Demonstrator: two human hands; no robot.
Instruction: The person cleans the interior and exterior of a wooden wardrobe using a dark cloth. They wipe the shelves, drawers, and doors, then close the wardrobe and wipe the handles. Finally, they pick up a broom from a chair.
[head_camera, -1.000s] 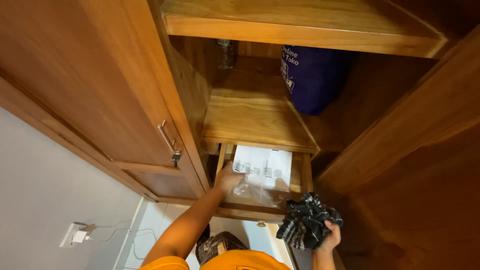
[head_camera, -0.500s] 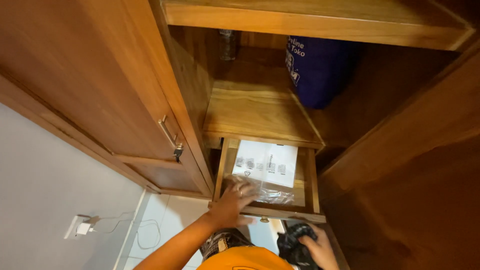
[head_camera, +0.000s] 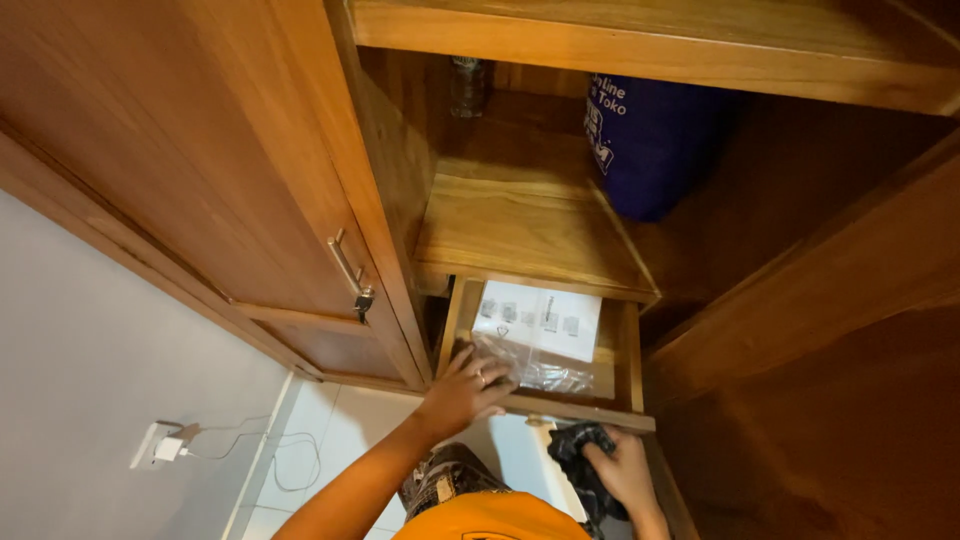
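Note:
My left hand rests with fingers spread on the front edge of an open wooden drawer, touching a clear plastic bag inside it. A white printed sheet lies in the drawer behind the bag. My right hand is below the drawer front, closed on a dark bundled cloth. Both arms reach up from the bottom of the view, beside my orange top.
A wooden shelf sits above the drawer with a dark blue bag at its back right and a dark bottle behind. A wardrobe door with a metal handle is at left. A white wall plug with cable is low left.
My left hand slid from inside the drawer back to its front edge. My right hand with the dark cloth dropped lower and moved in beneath the drawer front.

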